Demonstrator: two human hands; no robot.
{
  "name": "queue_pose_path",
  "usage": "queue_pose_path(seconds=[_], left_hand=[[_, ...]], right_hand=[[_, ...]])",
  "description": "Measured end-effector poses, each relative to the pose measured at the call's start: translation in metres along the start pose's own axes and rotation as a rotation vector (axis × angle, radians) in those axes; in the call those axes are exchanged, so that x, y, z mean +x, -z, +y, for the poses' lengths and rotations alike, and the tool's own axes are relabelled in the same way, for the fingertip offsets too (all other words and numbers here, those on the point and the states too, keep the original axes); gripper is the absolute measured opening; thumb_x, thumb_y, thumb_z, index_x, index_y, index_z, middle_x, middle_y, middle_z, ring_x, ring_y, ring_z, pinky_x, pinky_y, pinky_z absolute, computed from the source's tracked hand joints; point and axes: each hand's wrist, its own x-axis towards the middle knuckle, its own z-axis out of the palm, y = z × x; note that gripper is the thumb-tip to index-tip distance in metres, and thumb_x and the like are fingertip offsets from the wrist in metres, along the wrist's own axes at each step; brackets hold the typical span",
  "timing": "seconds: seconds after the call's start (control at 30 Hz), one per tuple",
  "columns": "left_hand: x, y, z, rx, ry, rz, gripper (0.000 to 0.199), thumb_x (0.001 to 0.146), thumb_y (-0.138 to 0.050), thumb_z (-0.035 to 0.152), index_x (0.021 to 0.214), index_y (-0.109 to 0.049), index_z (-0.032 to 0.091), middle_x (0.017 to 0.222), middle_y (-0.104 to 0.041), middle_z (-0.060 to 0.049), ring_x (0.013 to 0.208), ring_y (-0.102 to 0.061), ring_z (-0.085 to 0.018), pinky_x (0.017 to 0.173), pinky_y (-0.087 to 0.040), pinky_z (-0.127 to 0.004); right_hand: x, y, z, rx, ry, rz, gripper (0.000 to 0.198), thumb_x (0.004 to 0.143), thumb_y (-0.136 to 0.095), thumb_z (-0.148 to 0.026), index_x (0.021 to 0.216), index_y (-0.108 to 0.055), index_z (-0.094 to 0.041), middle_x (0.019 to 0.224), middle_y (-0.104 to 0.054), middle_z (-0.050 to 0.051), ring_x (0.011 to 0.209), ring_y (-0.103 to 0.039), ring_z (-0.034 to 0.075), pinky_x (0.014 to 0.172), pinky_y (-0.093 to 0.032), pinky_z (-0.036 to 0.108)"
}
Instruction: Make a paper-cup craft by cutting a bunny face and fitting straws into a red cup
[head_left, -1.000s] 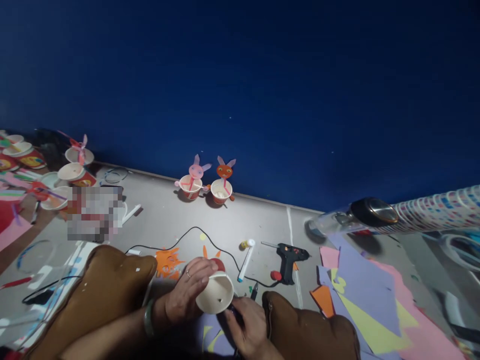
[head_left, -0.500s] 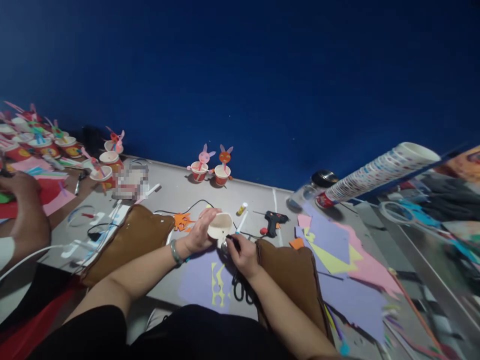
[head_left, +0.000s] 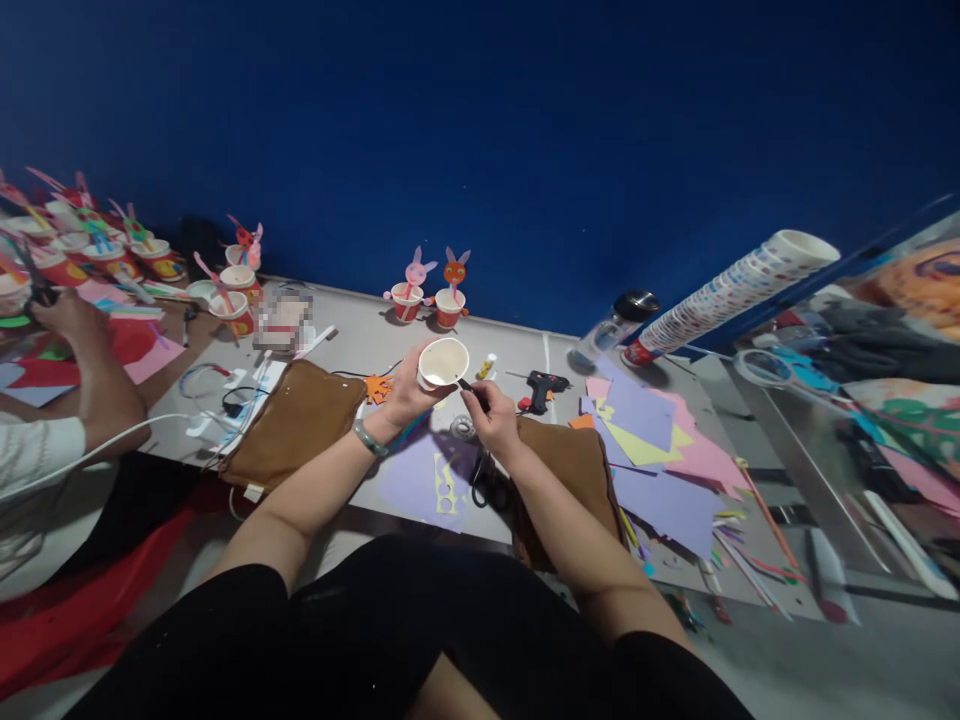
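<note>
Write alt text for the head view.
The person's left hand holds a white paper cup, open end toward the camera, while the right hand touches a black marker to its rim. Below lie purple paper, scissors and a glue gun.

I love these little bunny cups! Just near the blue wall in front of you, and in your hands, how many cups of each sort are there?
Finished bunny cups by the wall: 2, pink bunny cup and orange bunny cup
Plain cup held in left hand: 1
Total: 3

White paper cup (head_left: 443, 362), mouth up, slightly tilted, beside black marker (head_left: 471, 388).
</note>
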Motion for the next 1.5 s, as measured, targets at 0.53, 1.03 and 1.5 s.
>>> queue_pose_path(seconds=[0.53,1.03,1.5], left_hand=[[-0.013,0.007,0.047,0.076,-0.089,-0.072,0.080,0.077,-0.083,0.060,0.136,-0.052,0.016,0.128,-0.067,-0.016,0.116,-0.067,-0.029,0.100,-0.054,-0.042],[-0.041,0.019,0.110,-0.567,0.225,-0.297,0.107,0.076,-0.079,0.071,0.160,-0.029,0.027,0.122,-0.069,-0.012,0.100,-0.073,-0.024,0.088,-0.062,-0.039],[-0.054,0.031,0.144,-0.555,0.183,-0.464,0.060,0.077,-0.086,0.057,0.119,-0.062,0.023,0.132,-0.066,-0.013,0.103,-0.072,-0.023,0.087,-0.061,-0.038]], right_hand=[[-0.032,0.044,-0.039,-0.197,0.025,-0.025,0.035,0.103,-0.052,-0.050,0.092,-0.065,-0.020,0.073,-0.066,0.004,0.061,-0.055,0.015,0.061,-0.037,0.028],[-0.060,0.070,-0.093,0.588,-0.271,0.135,0.046,0.080,-0.078,-0.063,0.085,-0.055,-0.024,0.064,-0.048,-0.006,0.053,-0.038,0.009,0.050,-0.035,0.025],[-0.058,0.098,-0.131,0.401,-0.105,-0.066,0.039,0.087,-0.072,-0.058,0.079,-0.064,-0.021,0.068,-0.058,-0.001,0.062,-0.047,0.012,0.060,-0.042,0.027]])
